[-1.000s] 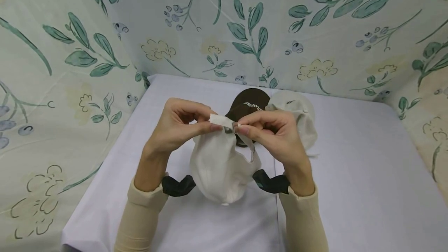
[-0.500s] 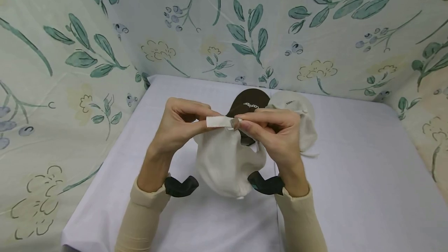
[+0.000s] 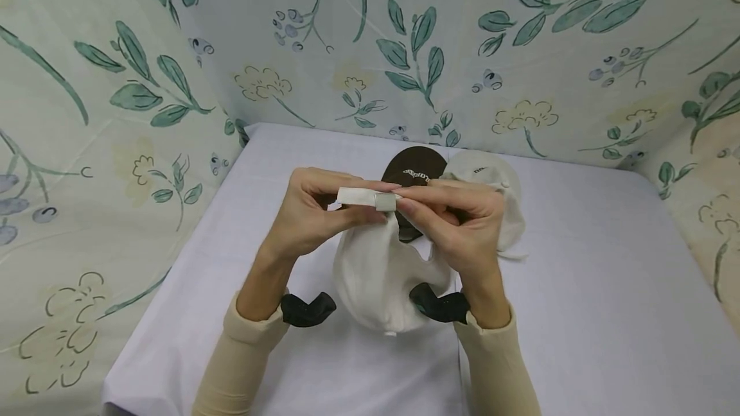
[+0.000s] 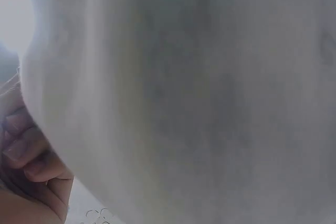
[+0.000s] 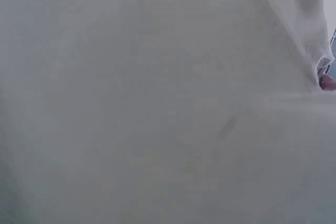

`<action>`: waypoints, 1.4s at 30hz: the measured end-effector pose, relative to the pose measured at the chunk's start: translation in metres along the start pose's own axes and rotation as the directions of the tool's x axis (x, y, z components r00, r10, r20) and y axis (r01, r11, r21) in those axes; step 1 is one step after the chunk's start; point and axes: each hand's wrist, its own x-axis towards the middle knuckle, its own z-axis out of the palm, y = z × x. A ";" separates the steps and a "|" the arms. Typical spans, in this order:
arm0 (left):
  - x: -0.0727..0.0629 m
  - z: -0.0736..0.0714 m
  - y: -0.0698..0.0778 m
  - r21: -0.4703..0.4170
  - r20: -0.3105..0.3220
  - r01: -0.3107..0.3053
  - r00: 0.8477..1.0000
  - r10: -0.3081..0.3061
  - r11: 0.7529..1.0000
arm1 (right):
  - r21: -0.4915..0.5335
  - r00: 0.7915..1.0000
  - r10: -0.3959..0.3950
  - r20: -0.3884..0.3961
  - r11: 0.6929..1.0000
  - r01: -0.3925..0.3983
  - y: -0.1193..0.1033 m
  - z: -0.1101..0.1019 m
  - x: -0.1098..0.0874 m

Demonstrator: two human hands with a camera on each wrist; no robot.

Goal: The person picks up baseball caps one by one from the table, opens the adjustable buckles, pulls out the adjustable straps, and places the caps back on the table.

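A white baseball cap (image 3: 370, 275) hangs crown toward me below both hands, in the middle of the head view. Its back strap (image 3: 355, 196) runs through a small metal buckle (image 3: 385, 202). My left hand (image 3: 312, 210) pinches at the strap and buckle, thumb below and fingers above. From the other side, my right hand (image 3: 462, 217) pinches the strap just right of the buckle. White cloth of the cap (image 4: 184, 103) fills most of the left wrist view, with curled fingers (image 4: 26, 150) at its left edge. In the right wrist view a fingertip (image 5: 328, 82) shows beside the cloth.
Behind the hands lie a dark brown cap (image 3: 416, 164) with light lettering and, to its right, another white cap (image 3: 510, 217). They rest on a table with a white cloth (image 3: 607, 275). A floral curtain (image 3: 335, 121) stands at the back and sides.
My left hand has moved right, its fingers now at the buckle. The buckle has turned its flat face toward me. The cap has swung to the right, and my right hand has shifted slightly right.
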 end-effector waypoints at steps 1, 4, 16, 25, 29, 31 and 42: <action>0.000 0.001 0.001 0.038 -0.003 -0.012 1.000 0.012 0.999 | -0.010 1.000 -0.009 0.002 1.000 0.009 0.000 0.000 0.000; 0.000 0.003 0.007 0.169 -0.013 -0.051 0.998 0.054 0.984 | -0.044 1.000 -0.023 0.010 0.999 0.023 -0.002 0.000 0.001; 0.000 0.012 0.015 0.336 -0.070 -0.163 0.978 0.198 0.928 | -0.102 1.000 0.006 0.015 0.995 -0.005 -0.009 0.001 0.001; 0.000 0.005 0.008 0.185 -0.086 -0.136 0.984 0.154 0.973 | -0.126 0.999 0.011 0.030 0.992 -0.007 -0.009 0.003 0.002; -0.001 0.001 0.007 0.167 -0.088 -0.138 0.984 0.154 0.976 | -0.092 0.998 0.056 0.027 0.994 -0.053 -0.011 0.001 0.001; -0.002 -0.001 0.008 0.167 -0.099 -0.140 0.983 0.157 0.976 | -0.071 0.997 0.082 0.013 0.994 -0.080 -0.013 -0.001 0.001; -0.002 -0.009 0.012 0.202 -0.107 -0.134 0.982 0.158 0.970 | -0.059 0.995 0.103 0.012 0.993 -0.102 -0.012 -0.006 0.001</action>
